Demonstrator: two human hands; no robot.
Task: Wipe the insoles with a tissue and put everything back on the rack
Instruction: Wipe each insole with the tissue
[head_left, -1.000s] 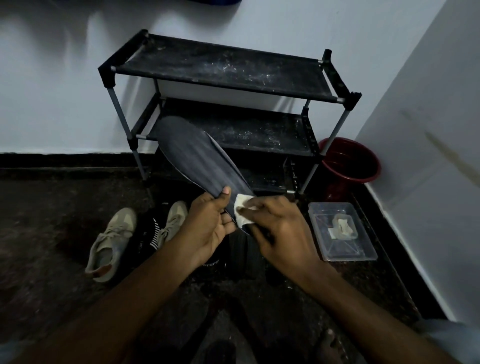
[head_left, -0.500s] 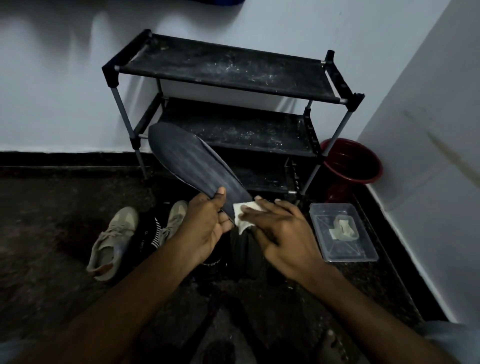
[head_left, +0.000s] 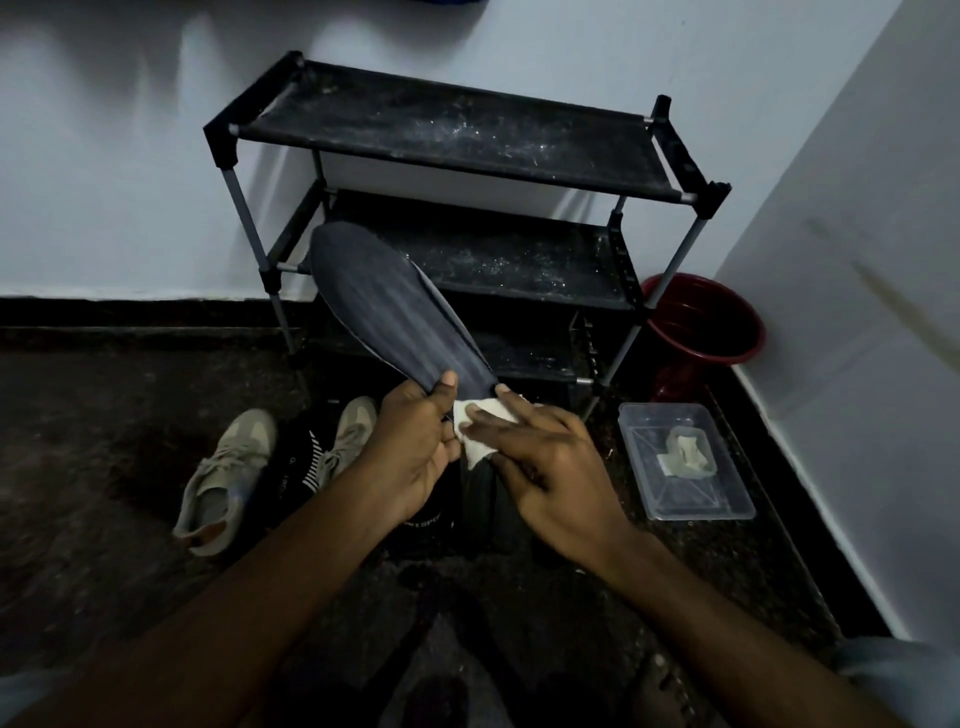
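head view shows the left hand (head_left: 415, 452) pinching the heel end of the dark insole (head_left: 384, 301), tilted up before the rack (head_left: 467, 130), while the right hand (head_left: 550, 467) presses the tissue (head_left: 475, 415) onto it with straight fingers (head_left: 501, 428).

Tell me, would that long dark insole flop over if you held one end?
Probably not much: the left hand grips only one end of the insole, yet it sticks out nearly straight. It looks thin, so likely light.
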